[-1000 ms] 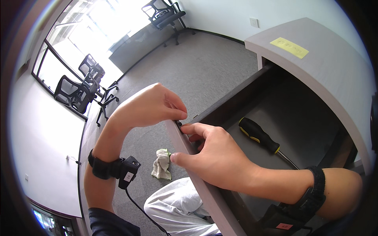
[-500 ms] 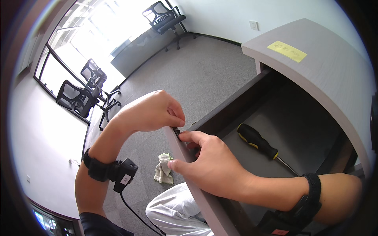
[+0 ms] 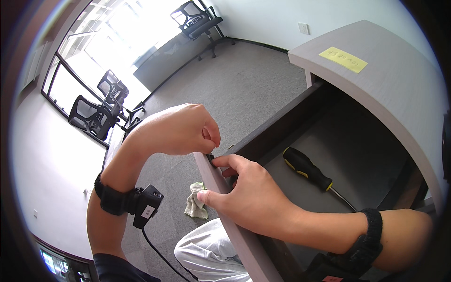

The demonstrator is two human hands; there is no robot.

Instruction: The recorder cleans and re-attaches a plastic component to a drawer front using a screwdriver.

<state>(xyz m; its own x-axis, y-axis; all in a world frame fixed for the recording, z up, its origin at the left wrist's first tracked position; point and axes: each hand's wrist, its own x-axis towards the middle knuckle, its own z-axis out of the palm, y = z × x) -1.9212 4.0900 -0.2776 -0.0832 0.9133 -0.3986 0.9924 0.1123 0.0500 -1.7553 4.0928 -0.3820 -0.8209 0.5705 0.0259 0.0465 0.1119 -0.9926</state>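
A drawer (image 3: 286,105) is pulled out of a light wood-grain cabinet, its pale front panel (image 3: 256,251) running toward me. My left hand (image 3: 181,129) is bent over the panel's far end, thumb and fingers pinched together. A small dark fitting (image 3: 211,159) sits there on the panel's inner side, just below the pinched fingertips; whatever they hold is hidden. My right hand (image 3: 258,197) grips the panel from above, thumb on the outer face and fingers inside. Its index fingertip reaches the dark fitting. Inside the drawer lies a black-and-yellow screwdriver (image 3: 307,169), its shaft partly behind my right forearm.
A yellow paper note (image 3: 343,59) is stuck on the cabinet top (image 3: 376,44). A whitish cloth item (image 3: 196,202) lies on the grey carpet (image 3: 230,77) beside my knee. Office chairs (image 3: 91,117) stand by the window, another chair (image 3: 196,21) at the far wall. A cable hangs from my left wrist device (image 3: 146,207).
My left hand has turned slightly at the wrist and risen a little, its fingers curling more above the fitting. The right hand stays in place on the panel.
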